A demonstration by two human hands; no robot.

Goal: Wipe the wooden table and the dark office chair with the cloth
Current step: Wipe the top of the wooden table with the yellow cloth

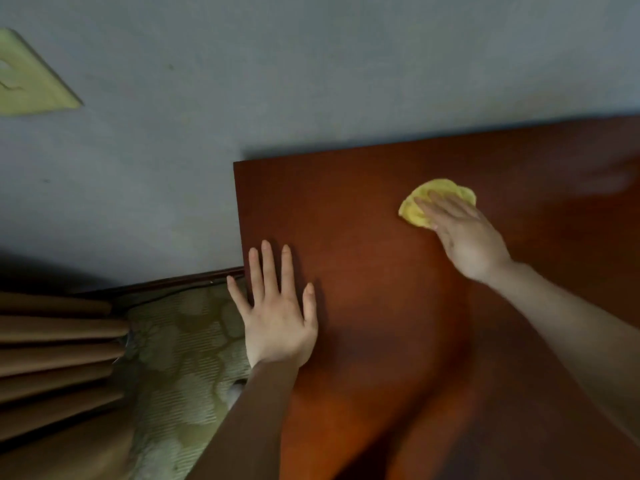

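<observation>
Two flat hands on surface (pixel 381 341). Cloth (pixel 438 192) pressed under right hand (pixel 465 237), toward far edge. Left hand (pixel 277 317) empty, at left edge.

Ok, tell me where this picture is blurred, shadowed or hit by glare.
Head view: the right hand and yellow cloth are slightly blurred; the left hand, flat on the wooden table, is sharper; the left forearm is dark in shadow; soft shadows cross the wood; no harsh glare.
</observation>
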